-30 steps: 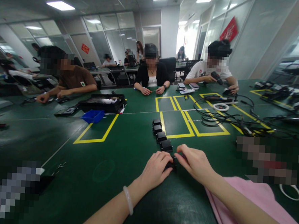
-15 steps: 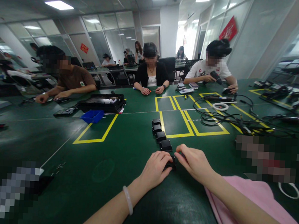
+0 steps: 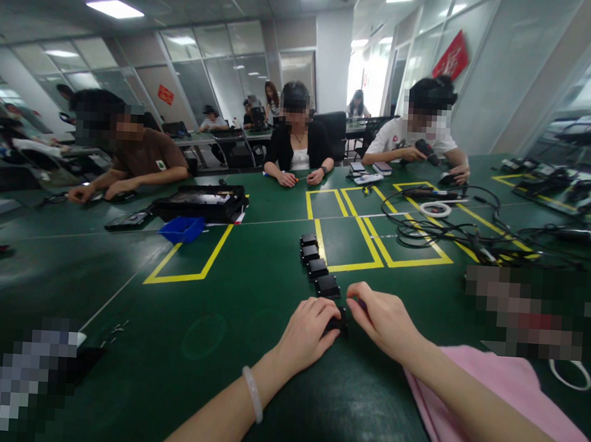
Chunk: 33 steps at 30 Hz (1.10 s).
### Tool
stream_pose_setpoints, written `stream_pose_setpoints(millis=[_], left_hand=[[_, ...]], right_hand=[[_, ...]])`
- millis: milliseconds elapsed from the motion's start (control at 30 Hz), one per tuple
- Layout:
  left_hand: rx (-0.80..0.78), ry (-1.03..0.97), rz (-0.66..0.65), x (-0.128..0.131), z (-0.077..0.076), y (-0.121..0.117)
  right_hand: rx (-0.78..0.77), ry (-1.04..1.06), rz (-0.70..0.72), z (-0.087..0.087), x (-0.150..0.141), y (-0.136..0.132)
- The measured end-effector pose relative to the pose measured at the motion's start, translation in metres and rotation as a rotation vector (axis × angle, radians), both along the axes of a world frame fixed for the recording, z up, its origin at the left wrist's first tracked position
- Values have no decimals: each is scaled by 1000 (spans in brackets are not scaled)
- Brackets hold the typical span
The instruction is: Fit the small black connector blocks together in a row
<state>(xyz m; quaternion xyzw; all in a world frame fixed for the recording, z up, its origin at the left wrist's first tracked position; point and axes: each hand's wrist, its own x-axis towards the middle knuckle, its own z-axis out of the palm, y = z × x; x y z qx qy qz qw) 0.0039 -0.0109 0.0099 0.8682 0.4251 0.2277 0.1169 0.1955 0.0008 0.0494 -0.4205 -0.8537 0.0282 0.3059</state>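
My left hand (image 3: pixel 306 328) is closed over a small black block-shaped part (image 3: pixel 337 323) on the green table, its fingers on top and its thumb at the near side. Most of that part is covered by the fingers. My right hand (image 3: pixel 382 320) is curled just right of it, with thumb and fingers pinched together. A bit of something dark shows in the right hand's grip, too small to name. Beyond my hands several similar black parts (image 3: pixel 327 286) lie in a slanting row on the table.
A pink cloth (image 3: pixel 485 399) lies under my right forearm. Black cables (image 3: pixel 415 235) and a white ring-shaped coil (image 3: pixel 436 209) lie at the right. A blue bin (image 3: pixel 182 229) stands by a black case (image 3: pixel 201 203) at the left. Several people sit across the table (image 3: pixel 252 272).
My left hand stays on the black part. The right hand's fingers have shifted very slightly; the black row has not moved.
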Motion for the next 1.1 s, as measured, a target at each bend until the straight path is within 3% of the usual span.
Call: stream_pose_setpoints(millis=[1100], left_hand=[[-31,-24,-26,-3,0,3]], right_hand=[[-18,17,-35,-2,0,1]])
